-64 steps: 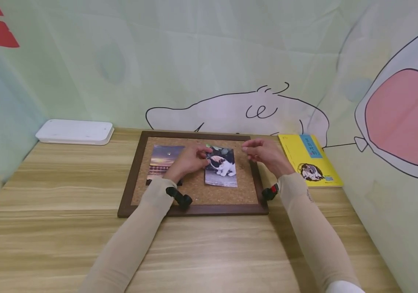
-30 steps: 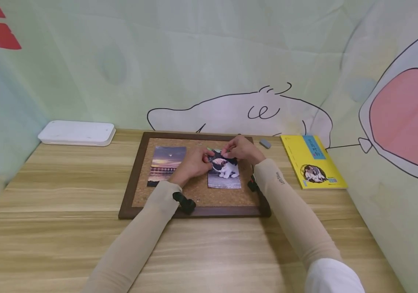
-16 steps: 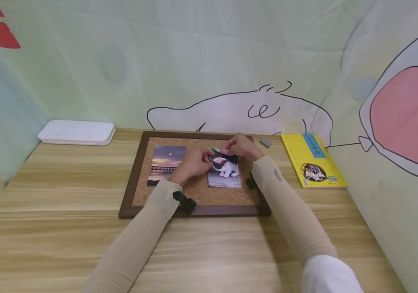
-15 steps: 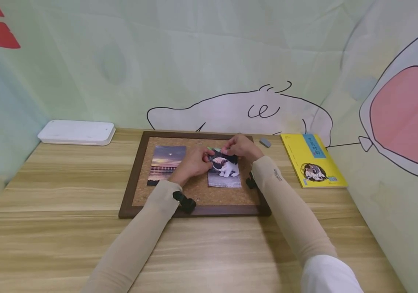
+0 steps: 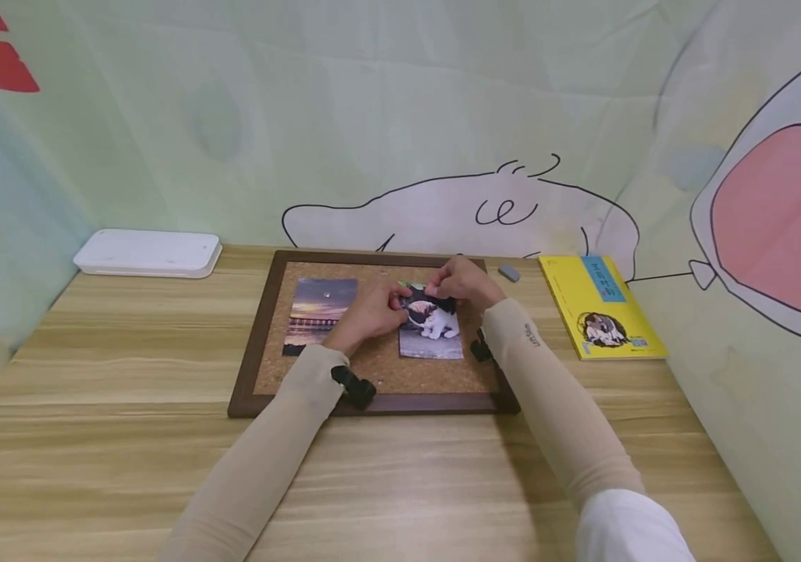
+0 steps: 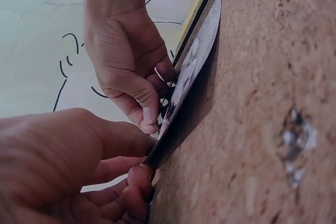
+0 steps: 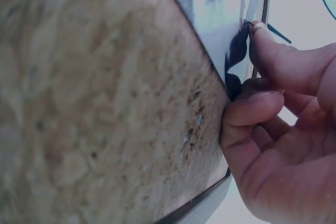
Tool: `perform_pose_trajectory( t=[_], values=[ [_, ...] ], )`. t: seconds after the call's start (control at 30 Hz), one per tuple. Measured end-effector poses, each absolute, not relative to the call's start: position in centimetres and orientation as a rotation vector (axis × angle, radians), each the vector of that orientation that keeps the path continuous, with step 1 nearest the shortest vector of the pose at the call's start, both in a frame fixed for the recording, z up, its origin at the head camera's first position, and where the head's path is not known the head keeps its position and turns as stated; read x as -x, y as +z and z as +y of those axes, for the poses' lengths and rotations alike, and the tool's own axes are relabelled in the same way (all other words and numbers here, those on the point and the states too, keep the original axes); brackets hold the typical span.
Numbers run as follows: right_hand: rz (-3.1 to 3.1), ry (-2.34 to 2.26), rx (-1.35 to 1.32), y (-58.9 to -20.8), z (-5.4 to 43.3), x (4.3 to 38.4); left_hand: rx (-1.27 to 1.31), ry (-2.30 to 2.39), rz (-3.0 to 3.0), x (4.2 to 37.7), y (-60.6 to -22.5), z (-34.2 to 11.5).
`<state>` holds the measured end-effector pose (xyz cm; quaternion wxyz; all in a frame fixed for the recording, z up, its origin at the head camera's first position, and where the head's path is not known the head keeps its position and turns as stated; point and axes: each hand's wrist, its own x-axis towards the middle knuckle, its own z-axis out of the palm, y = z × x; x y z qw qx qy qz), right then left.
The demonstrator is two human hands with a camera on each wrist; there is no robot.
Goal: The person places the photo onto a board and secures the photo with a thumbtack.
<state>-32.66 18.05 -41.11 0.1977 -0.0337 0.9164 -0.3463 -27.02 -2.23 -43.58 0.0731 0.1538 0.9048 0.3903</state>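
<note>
A photo of a black-and-white cat [image 5: 436, 332] lies on a brown-framed corkboard [image 5: 443, 382]. My left hand [image 5: 371, 314] pinches its upper left edge; in the left wrist view the photo [image 6: 197, 56] stands tilted up from the cork. Over the photo's top, my right hand [image 5: 462, 282] pinches a small metal thumbtack [image 6: 156, 123] between thumb and finger. Seen from the right wrist, the thumb [image 7: 262, 38] is pressed at the photo's face, while curled fingers sit by its corner. A sunset photo [image 5: 316, 300] with a tack in its upper part is left of my left hand.
Behind the board's right corner lies a grey eraser-like block [image 5: 509, 272]. A yellow book [image 5: 583, 293] is to the right, a white flat case [image 5: 147, 252] at the back left. A printed cloth backdrop [image 5: 372, 117] rises along the wooden table's [image 5: 386, 484] back.
My right hand has moved left from beside the cat photo to its top, uncovering the grey block. During the last second both hands have stayed nearly still.
</note>
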Motion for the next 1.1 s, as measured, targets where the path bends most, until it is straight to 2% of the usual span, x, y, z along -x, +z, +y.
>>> perform_pose_trajectory(
  t=[0.73, 1.1],
  values=[
    [2.569, -0.947, -0.035, -40.5, 16.9, 32.8, -0.386, 1.138, 2.708, 27.0, -43.6, -2.5],
    [2.622, -0.886, -0.037, -40.7, 17.1, 32.5, -0.446, 1.135, 2.737, 27.0, -43.6, -2.3]
  ],
)
